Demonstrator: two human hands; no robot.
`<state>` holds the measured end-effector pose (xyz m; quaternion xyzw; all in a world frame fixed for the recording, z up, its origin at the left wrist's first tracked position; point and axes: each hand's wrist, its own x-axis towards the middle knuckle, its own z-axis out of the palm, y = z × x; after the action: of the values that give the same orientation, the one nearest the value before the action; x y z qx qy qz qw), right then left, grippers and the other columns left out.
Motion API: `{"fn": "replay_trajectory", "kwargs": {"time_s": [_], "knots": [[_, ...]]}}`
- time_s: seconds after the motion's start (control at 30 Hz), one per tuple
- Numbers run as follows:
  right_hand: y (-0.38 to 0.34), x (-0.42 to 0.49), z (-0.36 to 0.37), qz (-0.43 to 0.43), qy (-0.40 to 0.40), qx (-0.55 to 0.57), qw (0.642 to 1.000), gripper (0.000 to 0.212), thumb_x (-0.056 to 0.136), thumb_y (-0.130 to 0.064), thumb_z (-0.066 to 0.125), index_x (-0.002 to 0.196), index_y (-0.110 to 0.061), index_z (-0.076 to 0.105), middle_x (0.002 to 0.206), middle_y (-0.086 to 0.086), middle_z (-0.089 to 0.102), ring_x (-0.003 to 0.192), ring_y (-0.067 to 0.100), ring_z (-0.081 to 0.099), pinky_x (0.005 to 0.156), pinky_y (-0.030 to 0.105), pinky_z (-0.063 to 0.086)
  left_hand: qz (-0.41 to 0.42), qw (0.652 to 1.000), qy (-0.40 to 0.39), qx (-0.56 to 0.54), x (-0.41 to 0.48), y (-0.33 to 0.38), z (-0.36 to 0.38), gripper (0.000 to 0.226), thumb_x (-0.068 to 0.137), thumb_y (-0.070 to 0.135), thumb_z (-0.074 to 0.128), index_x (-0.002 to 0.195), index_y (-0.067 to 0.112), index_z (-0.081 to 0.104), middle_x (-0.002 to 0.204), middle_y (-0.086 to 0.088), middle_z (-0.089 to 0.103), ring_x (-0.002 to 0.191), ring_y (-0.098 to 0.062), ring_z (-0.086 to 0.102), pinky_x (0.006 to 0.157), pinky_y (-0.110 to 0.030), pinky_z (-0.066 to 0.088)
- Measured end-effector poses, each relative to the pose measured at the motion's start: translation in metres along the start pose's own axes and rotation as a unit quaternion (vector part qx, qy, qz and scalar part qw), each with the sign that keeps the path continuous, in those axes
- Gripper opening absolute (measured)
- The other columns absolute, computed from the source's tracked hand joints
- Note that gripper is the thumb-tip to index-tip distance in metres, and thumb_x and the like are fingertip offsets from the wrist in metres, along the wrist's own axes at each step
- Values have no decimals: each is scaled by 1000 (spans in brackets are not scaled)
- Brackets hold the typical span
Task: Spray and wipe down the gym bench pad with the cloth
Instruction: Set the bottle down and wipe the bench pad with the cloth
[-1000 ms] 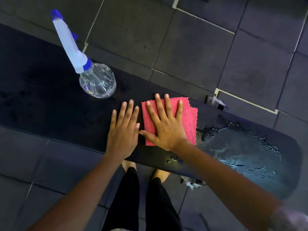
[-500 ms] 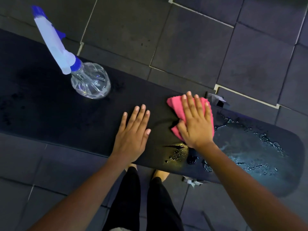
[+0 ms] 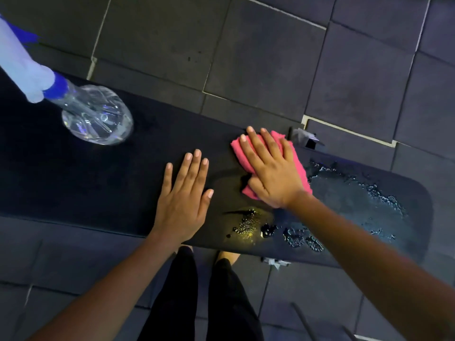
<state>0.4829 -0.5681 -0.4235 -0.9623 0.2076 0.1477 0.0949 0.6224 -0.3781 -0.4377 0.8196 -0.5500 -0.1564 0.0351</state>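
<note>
The black bench pad (image 3: 98,183) runs across the view from left to right. My right hand (image 3: 270,171) presses a bunched pink cloth (image 3: 301,168) flat on the pad, near its far edge. Right of the cloth the pad is wet, with a sheen and droplets (image 3: 357,200); more droplets (image 3: 251,225) sit near the front edge. My left hand (image 3: 184,198) lies flat on the dry pad, fingers spread, holding nothing. A clear spray bottle (image 3: 96,119) with a white and blue head stands on the pad at the left.
Dark rubber floor tiles (image 3: 258,57) surround the bench. Grey frame brackets (image 3: 305,139) stick out from under the pad at the far edge and at the front edge. My legs in black trousers (image 3: 197,303) stand against the front of the bench.
My right hand slid the cloth to the right towards the wet patch and bunched it up, then eased back a little. My left hand has stayed flat on the pad.
</note>
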Motion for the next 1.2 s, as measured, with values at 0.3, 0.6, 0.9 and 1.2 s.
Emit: {"fn": "replay_trajectory", "kwargs": {"time_s": [0.3,0.6,0.9,1.2], "knots": [[59,-90,18,157,24,78,984,79,82,-38,31,154,-9,14,162,10,9,150,26,5,116,51,19,88,996,-21,-27,16,69,1,59,99,38,27,151,9,20,160,-8,12,148,-20,7,118,-50,14],[-6,-113,37,138,33,110,984,78,82,-41,31,154,-13,17,162,11,9,150,27,3,118,52,13,78,997,-24,-14,16,90,16,60,98,38,27,150,9,20,159,-9,14,148,-22,9,118,-50,11],[132,-100,25,231,88,83,965,74,87,-39,30,154,-12,14,162,11,12,150,29,6,119,52,10,91,996,-24,-4,13,110,12,60,99,38,26,150,9,19,160,-8,13,148,-21,8,118,-53,10],[103,-158,35,344,263,119,894,50,88,-27,39,133,-18,57,124,18,41,109,36,43,96,43,31,134,990,-46,2,9,148,29,57,100,38,26,150,11,23,159,-6,16,148,-19,12,117,-56,10]]}}
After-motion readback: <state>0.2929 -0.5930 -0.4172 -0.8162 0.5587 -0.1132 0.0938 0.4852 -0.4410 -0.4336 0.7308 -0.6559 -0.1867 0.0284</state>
